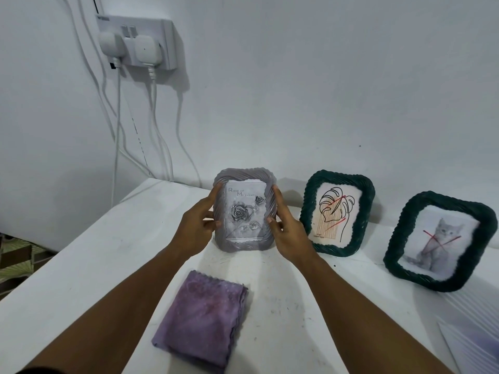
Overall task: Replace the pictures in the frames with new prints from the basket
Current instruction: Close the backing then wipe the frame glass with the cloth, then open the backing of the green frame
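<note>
Two hands on the grey frame (245, 209), upright on the white table (81, 265): left hand (197, 228) grips its left edge, rose print showing, right hand (287, 233) clasps the right edge; green leaf frame (337, 213) beside, cat frame (440, 240) farthest right

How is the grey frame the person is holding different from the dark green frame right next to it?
The grey frame shows a rose print with no marks; the middle green frame shows a leaf drawing crossed out in red. The left hand and right hand grip the grey frame's sides; the green frame stands untouched by the wall. Both are upright with rope-textured borders.
</note>
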